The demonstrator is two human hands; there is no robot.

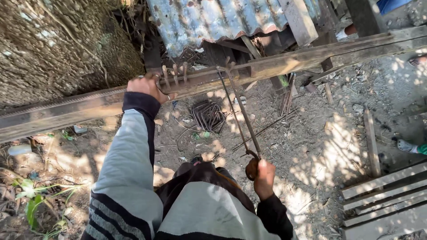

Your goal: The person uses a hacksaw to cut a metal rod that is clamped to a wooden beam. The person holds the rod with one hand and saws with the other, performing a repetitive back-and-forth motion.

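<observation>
My left hand (146, 87) grips a thin steel rod against a long wooden beam (89, 106) that crosses the view, right beside several upright metal pegs (174, 73) set in it. My right hand (264, 178) is closed around the handle end of a long metal bending lever (242, 113), held low near my body. The lever's far end hooks onto the beam by the pegs, and a bent piece of thin rod (229, 111) runs alongside it. Both arms wear grey and black sleeves.
A pile of bent wire stirrups (208, 115) lies on the dirt below the beam. A large tree trunk (58, 44) fills the upper left, corrugated sheet metal (213, 20) the top. Wooden slats (387, 195) lie at lower right, and another person's foot (407, 146) shows at the right edge.
</observation>
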